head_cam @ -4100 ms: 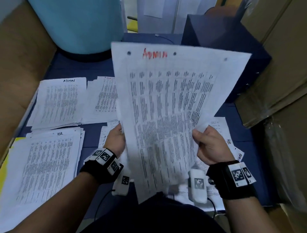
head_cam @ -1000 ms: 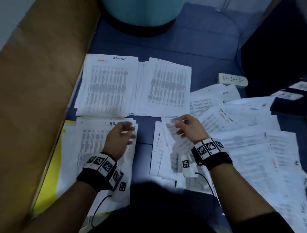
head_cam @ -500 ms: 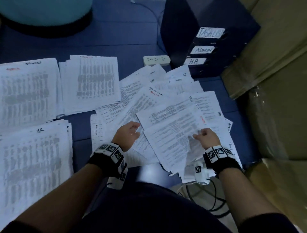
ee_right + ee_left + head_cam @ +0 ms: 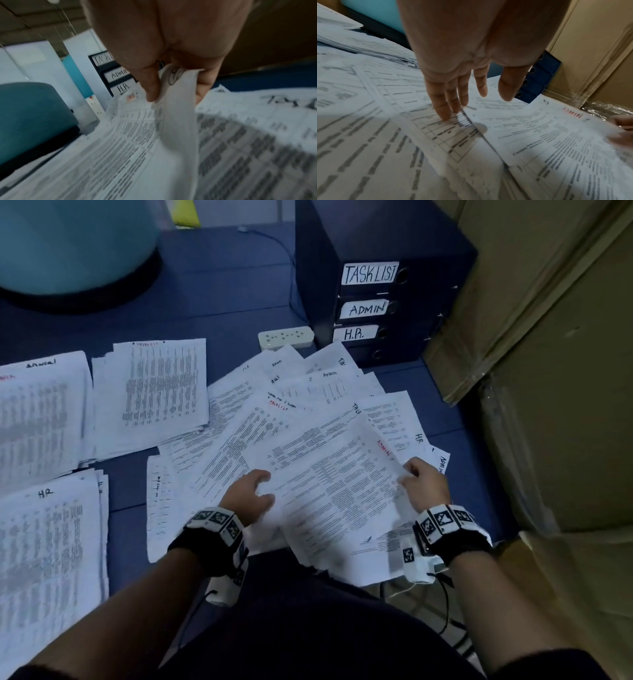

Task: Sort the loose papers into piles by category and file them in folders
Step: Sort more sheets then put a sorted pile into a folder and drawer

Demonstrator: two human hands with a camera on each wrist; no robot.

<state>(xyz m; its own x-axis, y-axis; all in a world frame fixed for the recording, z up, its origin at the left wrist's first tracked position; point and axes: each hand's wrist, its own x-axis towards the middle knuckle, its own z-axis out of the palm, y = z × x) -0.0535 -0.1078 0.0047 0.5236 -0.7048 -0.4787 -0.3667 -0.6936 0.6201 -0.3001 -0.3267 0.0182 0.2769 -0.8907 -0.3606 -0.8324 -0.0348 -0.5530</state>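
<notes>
Half a second on, the top sheet (image 4: 337, 491), marked ADMIN in red, has lifted slightly off the loose heap (image 4: 260, 419) on the bench (image 4: 222, 299), near the person and right of the sorted piles. The right hand (image 4: 424, 486) pinches its far right corner, thumb over, fingers under. The left hand (image 4: 248, 496) is open, fingertips resting on the paper beside the sheet's left edge. One sheet is light, limp and slippery on its neighbours; I'd take both side edges so it doesn't sag or drag others along. ADMIN pile (image 4: 41, 412) lies far left.
</notes>
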